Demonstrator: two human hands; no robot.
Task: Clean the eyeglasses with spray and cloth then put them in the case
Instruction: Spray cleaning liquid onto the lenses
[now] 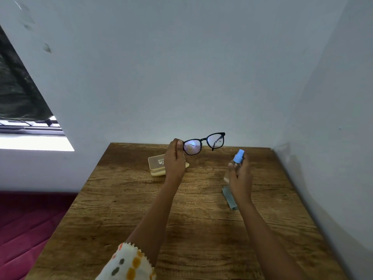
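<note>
My left hand holds black-framed eyeglasses up above the far part of the wooden table, gripping them at their left end. The lenses face me and show droplets on the left lens. My right hand grips a small spray bottle with a blue cap, held upright to the right of the glasses and a little below them. A pale yellow glasses case lies open on the table behind my left hand, partly hidden by it. A grey-blue cloth lies on the table under my right wrist.
The table stands in a corner, with a white wall behind it and another along its right side. To the left are a window and a dark red bedcover below table height.
</note>
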